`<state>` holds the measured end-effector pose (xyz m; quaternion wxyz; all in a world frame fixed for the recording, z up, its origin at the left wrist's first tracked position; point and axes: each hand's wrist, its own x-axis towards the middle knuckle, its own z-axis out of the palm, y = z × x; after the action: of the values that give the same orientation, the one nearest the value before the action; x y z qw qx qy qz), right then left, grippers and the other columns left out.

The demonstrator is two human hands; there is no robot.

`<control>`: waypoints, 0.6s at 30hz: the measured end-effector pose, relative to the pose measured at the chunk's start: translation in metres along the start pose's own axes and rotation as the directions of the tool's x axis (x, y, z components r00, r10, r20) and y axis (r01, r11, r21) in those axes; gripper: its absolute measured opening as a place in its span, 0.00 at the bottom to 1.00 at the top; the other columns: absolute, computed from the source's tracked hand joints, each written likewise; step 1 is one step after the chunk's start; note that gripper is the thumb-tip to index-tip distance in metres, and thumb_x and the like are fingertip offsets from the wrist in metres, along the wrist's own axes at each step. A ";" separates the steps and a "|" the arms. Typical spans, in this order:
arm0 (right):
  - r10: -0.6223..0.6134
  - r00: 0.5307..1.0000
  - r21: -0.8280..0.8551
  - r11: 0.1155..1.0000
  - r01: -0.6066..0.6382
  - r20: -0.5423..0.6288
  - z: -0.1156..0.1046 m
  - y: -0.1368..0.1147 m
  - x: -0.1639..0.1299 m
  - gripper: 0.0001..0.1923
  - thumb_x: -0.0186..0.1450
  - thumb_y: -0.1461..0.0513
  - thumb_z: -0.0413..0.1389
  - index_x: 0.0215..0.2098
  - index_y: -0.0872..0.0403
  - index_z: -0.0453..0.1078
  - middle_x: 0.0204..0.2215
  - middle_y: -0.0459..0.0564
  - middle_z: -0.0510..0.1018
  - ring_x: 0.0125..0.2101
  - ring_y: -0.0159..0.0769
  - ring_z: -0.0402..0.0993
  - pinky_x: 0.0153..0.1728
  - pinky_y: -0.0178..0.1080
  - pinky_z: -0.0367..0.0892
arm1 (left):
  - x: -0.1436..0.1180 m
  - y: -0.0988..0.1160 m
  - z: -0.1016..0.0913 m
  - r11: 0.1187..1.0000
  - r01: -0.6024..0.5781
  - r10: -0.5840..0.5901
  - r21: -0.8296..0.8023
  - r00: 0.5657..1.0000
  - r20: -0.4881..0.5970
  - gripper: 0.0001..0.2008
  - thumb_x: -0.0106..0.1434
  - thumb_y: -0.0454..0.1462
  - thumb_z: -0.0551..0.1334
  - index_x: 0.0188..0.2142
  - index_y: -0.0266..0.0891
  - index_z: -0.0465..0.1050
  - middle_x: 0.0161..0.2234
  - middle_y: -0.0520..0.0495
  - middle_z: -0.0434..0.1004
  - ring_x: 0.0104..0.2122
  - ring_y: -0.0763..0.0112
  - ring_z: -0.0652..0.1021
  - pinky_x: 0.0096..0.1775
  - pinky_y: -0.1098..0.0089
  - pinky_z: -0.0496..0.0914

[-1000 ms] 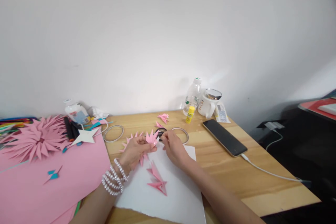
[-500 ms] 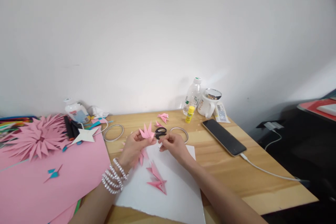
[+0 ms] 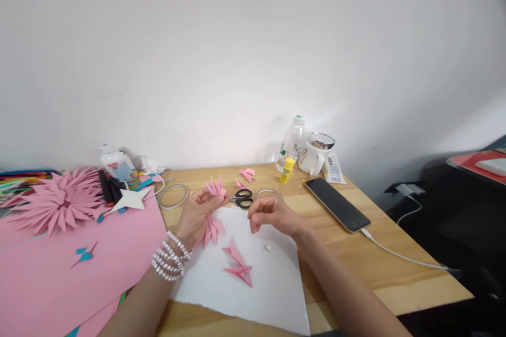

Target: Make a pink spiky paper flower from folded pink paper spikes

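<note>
My left hand (image 3: 200,216), with pearl bracelets (image 3: 171,257) at the wrist, pinches a folded pink paper fan piece (image 3: 216,187) between thumb and fingers. Another pink fan piece (image 3: 213,230) lies just below that hand, partly covered by it. My right hand (image 3: 273,216) hovers over the white paper sheet (image 3: 269,295), its fingers loosely bent and nothing visible in them. A small white scrap (image 3: 268,248) is below it. Nearer me on the sheet are folded pink paper pieces (image 3: 239,268). Black-handled scissors (image 3: 243,199) lie between the hands, at the sheet's far edge.
Pink sheets (image 3: 118,263), a large pink paper flower (image 3: 65,202) and a white paper star (image 3: 132,199) are on the left. Toward the back stand a yellow glue stick (image 3: 286,170), a water bottle (image 3: 291,142) and a white mug (image 3: 314,155). A charging phone (image 3: 337,204) lies right.
My right hand has moved right, away from the left, and its fingers have loosened. A white scrap now shows on the sheet. The left hand has shifted slightly left and up with the fan piece.
</note>
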<state>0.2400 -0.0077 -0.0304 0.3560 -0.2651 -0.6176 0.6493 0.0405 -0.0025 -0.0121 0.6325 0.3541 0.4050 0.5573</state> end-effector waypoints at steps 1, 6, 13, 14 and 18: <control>0.015 0.999 -0.137 0.990 -0.011 0.031 0.004 0.000 0.001 0.14 0.50 0.55 0.62 0.27 0.56 0.69 0.20 0.44 0.71 0.21 0.28 0.67 0.23 0.31 0.62 | 0.001 0.000 0.000 1.000 -0.005 0.005 -0.015 1.000 0.001 0.13 0.42 0.31 0.70 0.29 0.33 0.73 0.29 0.47 0.79 0.34 0.68 0.78 0.46 0.66 0.68; 0.014 0.981 -0.632 0.767 0.115 0.195 0.027 0.004 0.000 0.25 0.41 0.55 0.67 0.38 0.50 0.71 0.32 0.45 0.67 0.26 0.28 0.63 0.26 0.31 0.60 | 0.004 -0.002 -0.003 0.996 -0.040 0.041 -0.085 0.999 0.011 0.09 0.45 0.34 0.69 0.26 0.33 0.72 0.26 0.49 0.77 0.34 0.68 0.77 0.47 0.63 0.69; 0.018 0.980 -0.634 0.765 0.115 0.200 0.030 0.008 0.001 0.12 0.51 0.64 0.60 0.36 0.52 0.71 0.29 0.44 0.69 0.25 0.27 0.65 0.27 0.31 0.61 | 0.004 -0.003 -0.003 0.995 -0.043 0.045 -0.090 0.999 0.015 0.09 0.47 0.36 0.68 0.24 0.33 0.72 0.25 0.51 0.75 0.33 0.68 0.77 0.46 0.62 0.70; 0.010 0.984 -0.598 0.795 0.102 0.180 0.030 0.009 0.001 0.12 0.51 0.66 0.59 0.35 0.53 0.71 0.27 0.44 0.70 0.25 0.27 0.65 0.27 0.31 0.61 | 0.003 -0.003 -0.003 0.995 -0.041 0.042 -0.089 0.999 0.018 0.09 0.47 0.36 0.68 0.24 0.33 0.72 0.25 0.50 0.75 0.34 0.68 0.77 0.45 0.62 0.70; 0.012 1.000 -0.276 0.961 -0.013 -0.006 0.025 0.014 0.006 0.09 0.55 0.66 0.55 0.35 0.54 0.68 0.25 0.44 0.71 0.25 0.29 0.69 0.28 0.32 0.63 | 0.002 -0.002 -0.003 0.998 -0.018 0.020 -0.064 0.999 0.029 0.08 0.48 0.37 0.67 0.25 0.33 0.72 0.26 0.48 0.76 0.33 0.67 0.77 0.43 0.65 0.72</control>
<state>0.2151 -0.0180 -0.0412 0.3128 -0.3175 -0.6994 0.5587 0.0389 -0.0010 -0.0150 0.6440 0.3458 0.3744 0.5705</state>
